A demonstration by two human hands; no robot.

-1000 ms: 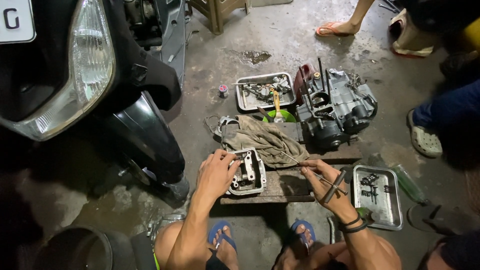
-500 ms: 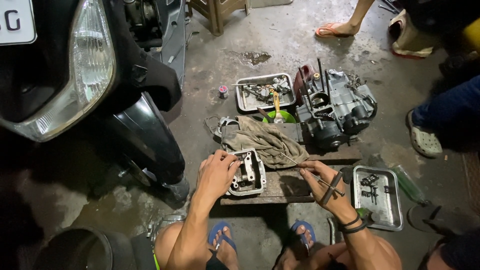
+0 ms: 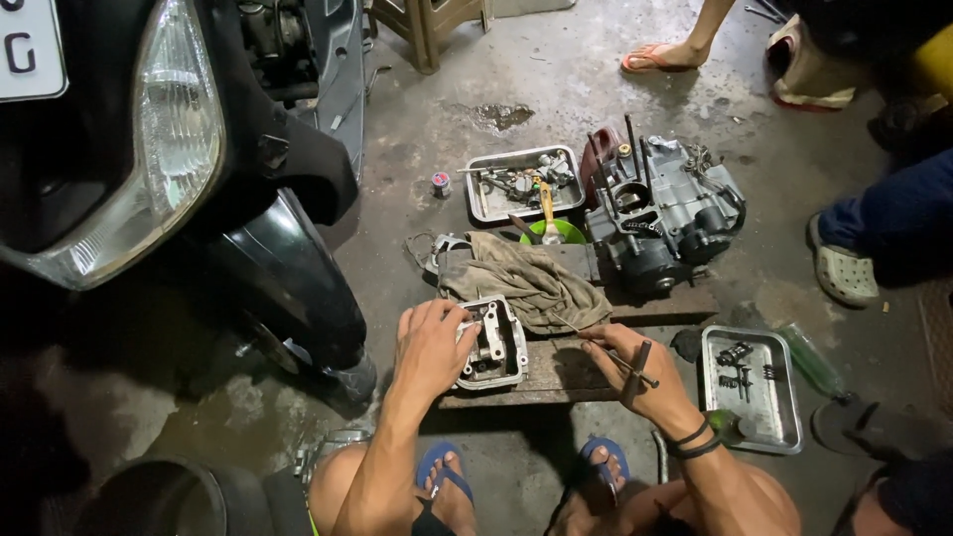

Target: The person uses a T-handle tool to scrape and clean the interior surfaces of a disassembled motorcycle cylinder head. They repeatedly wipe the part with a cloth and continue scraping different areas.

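Cylinder head (image 3: 489, 344), a silver cast part, lies on the wooden board (image 3: 556, 372) directly in front of the squatting person, just below the crumpled brown rag (image 3: 531, 283) that covers the board's far edge. The step in hand looks like bench work on this head: it is being steadied while a tool is readied beside it.

The left hand (image 3: 429, 347) comes in from the near side and rests on the head's left edge, fingers curled over the rim and thumb along the side, pressing it down onto the board. The right hand (image 3: 635, 372) sits to the right of the head, apart from it, its fingers pinched around a thin metal rod (image 3: 596, 342) whose tip points back toward the head; a dark short tool (image 3: 636, 365) is tucked in the same grasp. Both forearms reach forward from the knees, wrists low.

Next, judging from this, the rod's tip has to be guided into the right opening of the head while the left hand holds it from shifting.

Beyond the rag stands the engine block (image 3: 663, 218); right of the head lies a small metal tray (image 3: 751, 387) of parts.
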